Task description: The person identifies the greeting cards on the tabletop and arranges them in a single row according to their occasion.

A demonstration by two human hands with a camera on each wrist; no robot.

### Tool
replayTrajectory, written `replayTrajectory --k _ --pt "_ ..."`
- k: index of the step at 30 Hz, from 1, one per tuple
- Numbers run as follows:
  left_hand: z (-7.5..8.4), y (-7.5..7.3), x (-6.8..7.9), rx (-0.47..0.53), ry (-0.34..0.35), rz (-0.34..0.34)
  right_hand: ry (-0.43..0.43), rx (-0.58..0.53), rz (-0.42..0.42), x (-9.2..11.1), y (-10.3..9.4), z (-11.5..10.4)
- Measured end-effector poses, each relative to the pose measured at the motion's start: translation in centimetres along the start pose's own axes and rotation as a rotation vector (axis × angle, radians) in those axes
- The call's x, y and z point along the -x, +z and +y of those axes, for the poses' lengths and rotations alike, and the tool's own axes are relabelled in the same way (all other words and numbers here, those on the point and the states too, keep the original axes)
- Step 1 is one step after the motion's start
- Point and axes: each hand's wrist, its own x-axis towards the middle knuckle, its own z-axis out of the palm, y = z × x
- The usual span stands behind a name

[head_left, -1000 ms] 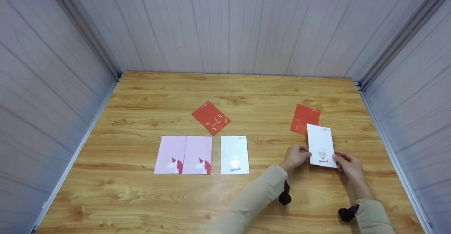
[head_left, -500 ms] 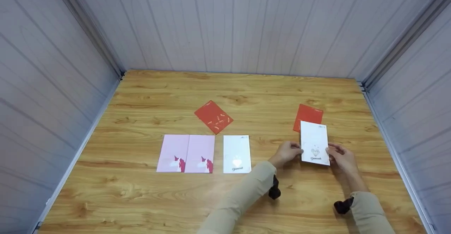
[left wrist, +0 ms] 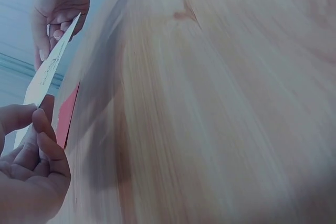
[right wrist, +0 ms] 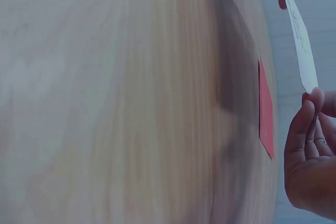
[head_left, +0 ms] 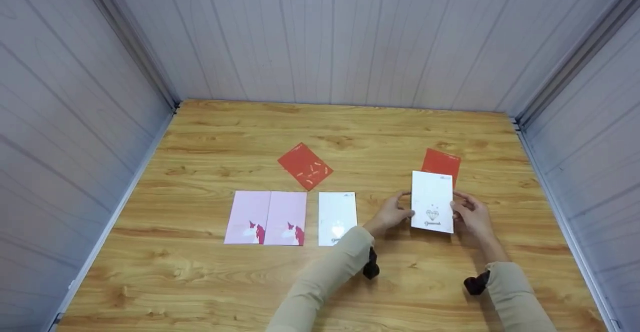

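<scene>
Between both hands, raised over the table, is a white card (head_left: 432,199) printed with a gold diamond and lettering. My left hand (head_left: 392,213) pinches its left edge with thumb and fingers. On the opposite edge, my right hand (head_left: 472,216) pinches it the same way. Both wrist views show the card (left wrist: 50,72) nearly edge-on above the wood, each corner caught between thumb and fingertips. A red card (head_left: 441,162) lies behind it, partly hidden by it in the head view. A matching white card (head_left: 336,217) lies flat to the left, its lower corner covered by my left sleeve.
Two pink cards (head_left: 250,212) with a unicorn picture lie side by side at the left. Behind them, a second red card (head_left: 305,166) lies at an angle. Pale panelled walls (head_left: 320,37) enclose the wooden table (head_left: 240,137) at the back and sides.
Both hands have carried the white card to the left, and it now stands straighter. The cards on the table have stayed in place; the head view has shifted slightly.
</scene>
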Motion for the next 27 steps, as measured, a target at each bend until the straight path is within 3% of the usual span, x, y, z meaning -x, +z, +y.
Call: replayTrajectory --k 4,10,15,23,27 --pt "-0.2 -1.2 0.3 -0.096 0.036 -0.007 -0.011 0.003 -0.038 -0.2 0.9 -0.2" --pt "-0.8 -2.8 0.8 -0.133 0.037 0.012 -0.028 0.013 -0.083 -0.4 2.6 -0.7" --pt "-1.2 -3.9 1.1 -0.192 0.123 0.035 -0.053 0.006 -0.115 -0.7 3.8 -0.8" --pt "-1.6 -5.5 1.7 -0.26 0.178 0.062 -0.082 -0.019 -0.142 -0.5 5.5 -1.0" --pt "-1.7 -6.2 2.2 -0.362 0.255 0.098 -0.112 -0.035 -0.16 -0.2 6.2 -1.1"
